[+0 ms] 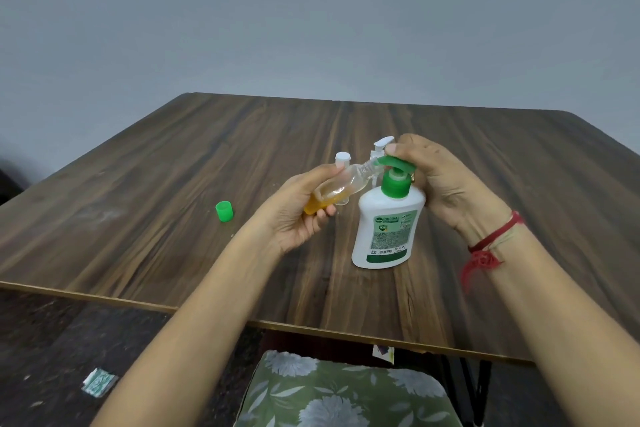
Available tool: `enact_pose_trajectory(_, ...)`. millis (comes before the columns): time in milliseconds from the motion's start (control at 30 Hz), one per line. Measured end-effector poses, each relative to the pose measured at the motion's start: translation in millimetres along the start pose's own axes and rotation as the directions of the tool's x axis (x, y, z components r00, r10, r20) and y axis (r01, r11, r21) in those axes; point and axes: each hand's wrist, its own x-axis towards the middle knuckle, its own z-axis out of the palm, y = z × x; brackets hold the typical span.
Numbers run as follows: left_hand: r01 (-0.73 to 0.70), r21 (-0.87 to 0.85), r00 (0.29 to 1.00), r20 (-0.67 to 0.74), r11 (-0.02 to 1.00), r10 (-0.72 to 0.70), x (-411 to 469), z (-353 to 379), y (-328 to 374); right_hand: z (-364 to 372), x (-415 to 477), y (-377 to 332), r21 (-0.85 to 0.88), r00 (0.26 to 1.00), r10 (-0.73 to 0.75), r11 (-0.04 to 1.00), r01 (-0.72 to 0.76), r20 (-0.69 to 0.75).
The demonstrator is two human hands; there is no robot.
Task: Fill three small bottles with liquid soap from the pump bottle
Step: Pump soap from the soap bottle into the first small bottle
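The pump bottle (388, 229) label reads "ORIGINAL"; the smaller print seems too blurred to read.

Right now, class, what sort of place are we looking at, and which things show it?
Probably a plain room in a home, not a workshop: a wood-grain table before a bare grey wall, a floral seat cushion below its edge, and a household pump bottle of soap.

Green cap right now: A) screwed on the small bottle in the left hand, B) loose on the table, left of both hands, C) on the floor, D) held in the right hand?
B: the green cap stands alone on the table, left of the left hand, which holds the uncapped small bottle at the nozzle of the pump bottle; the right hand grips the pump head.
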Motion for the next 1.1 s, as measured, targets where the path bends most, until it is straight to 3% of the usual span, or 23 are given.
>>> enact_pose_trajectory(1100,-0.005,-0.003,1.0,-0.008,1.0,0.005,2,0,2,-1,0,-1,-0.032,0.998,0.053,0.998,-0.052,0.026)
